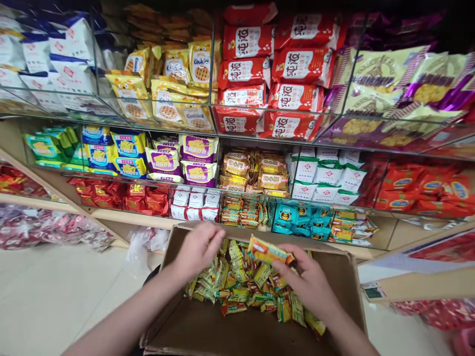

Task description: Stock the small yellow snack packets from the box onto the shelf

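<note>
starting at the far left, we see bundled red and white bags (pixel 48 227) low down, then a clear plastic bag (pixel 139 252) on the floor and red packets (pixel 143 198) on the lowest shelf tier above it. next comes our left hand (pixel 198 248) at the back left of an open cardboard box (pixel 208 331), its fingers curled inward; we cannot tell whether they pinch anything. inside the box, loose wrapped packets (pixel 237 277) lie in a jumbled heap, mostly toward the back. just right of the middle, one yellow and orange packet (pixel 269 250) is lifted above that heap, its right end gripped between thumb and fingers of our right hand (pixel 306 277), which is closed only as far as the packet allows. beyond the box, teal packets (pixel 302 220) sit in a shelf compartment, with similar small yellow packets (pixel 343 230) in the one to their right, and orange-red packets (pixel 430 188) farther over. we judge the step in hand to be picking single packets from the heap; the next move seems to call for a light pinch and a clear path over the box's rim.
</note>
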